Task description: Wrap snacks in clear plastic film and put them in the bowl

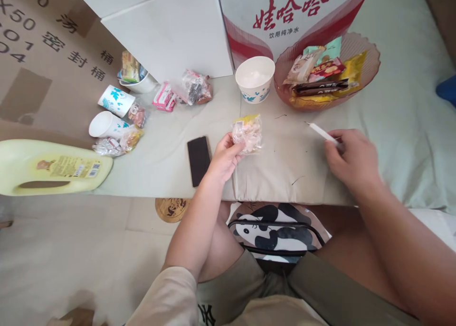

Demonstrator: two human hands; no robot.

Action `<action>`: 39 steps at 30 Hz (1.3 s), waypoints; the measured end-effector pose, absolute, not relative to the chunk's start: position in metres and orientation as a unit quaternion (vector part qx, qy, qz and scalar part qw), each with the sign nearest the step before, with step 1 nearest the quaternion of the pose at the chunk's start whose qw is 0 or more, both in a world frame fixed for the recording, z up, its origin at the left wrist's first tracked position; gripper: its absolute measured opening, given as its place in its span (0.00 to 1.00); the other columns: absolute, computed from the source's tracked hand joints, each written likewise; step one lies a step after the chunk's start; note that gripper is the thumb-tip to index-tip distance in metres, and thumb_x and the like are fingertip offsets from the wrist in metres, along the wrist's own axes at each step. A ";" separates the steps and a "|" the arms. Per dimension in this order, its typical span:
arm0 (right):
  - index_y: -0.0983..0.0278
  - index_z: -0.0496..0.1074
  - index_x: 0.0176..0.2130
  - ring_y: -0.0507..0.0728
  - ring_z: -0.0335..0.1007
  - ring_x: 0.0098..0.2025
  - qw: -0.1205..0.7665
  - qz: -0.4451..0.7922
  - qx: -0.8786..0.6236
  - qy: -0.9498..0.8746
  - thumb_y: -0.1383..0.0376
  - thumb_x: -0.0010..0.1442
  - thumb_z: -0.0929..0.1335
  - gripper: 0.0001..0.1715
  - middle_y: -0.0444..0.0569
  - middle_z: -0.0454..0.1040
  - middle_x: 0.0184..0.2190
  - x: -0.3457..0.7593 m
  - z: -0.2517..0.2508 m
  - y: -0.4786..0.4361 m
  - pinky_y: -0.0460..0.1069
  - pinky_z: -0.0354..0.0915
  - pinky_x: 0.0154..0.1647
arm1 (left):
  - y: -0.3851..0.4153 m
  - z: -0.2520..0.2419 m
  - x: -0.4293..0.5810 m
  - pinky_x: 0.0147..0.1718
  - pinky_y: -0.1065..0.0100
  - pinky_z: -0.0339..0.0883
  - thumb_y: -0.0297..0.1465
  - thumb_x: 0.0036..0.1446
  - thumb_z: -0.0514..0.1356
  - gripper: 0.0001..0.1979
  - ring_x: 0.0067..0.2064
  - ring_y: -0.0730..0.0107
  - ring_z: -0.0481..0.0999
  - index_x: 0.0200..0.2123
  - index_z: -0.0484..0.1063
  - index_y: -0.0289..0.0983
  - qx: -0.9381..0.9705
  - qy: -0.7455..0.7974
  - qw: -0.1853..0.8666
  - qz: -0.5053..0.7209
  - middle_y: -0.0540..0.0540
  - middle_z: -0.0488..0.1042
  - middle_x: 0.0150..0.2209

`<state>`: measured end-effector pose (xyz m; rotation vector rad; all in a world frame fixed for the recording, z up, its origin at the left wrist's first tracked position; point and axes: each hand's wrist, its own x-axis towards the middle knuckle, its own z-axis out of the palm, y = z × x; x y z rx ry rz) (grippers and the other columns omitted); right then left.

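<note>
My left hand point(228, 155) pinches the edge of a small clear snack packet point(248, 135) with pale pieces inside and a yellow patch on top. To the right, my right hand point(352, 157) is closed on a slim white pen-like stick point(322, 132) whose thin tip points up and left. Beyond the packet stands a white paper bowl point(255, 81) with a blue leaf print. A pink ribbed glass bowl point(372, 69) holds several wrapped snacks behind my right hand. Beside my left forearm lies a black phone point(198, 161).
A yellow jug point(21, 164) lies at the left edge. Two tipped paper cups point(117, 100), a snack-filled paper bowl point(142, 85) and several packets point(194, 87) sit at the back left. White boxes point(171, 36) and a printed carton point(245, 36) line the rear.
</note>
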<state>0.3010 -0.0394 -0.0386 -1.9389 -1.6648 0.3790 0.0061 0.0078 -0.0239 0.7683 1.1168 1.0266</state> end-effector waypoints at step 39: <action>0.62 0.77 0.42 0.54 0.73 0.26 0.311 0.507 -0.577 -0.559 0.52 0.59 0.69 0.18 0.49 0.78 0.32 0.239 -0.024 -0.037 0.49 0.67 0.26 | 0.030 -0.036 0.010 0.46 0.72 0.76 0.39 0.46 0.77 0.30 0.52 0.69 0.80 0.50 0.68 0.47 0.317 0.432 0.602 0.592 0.49 0.77 0.54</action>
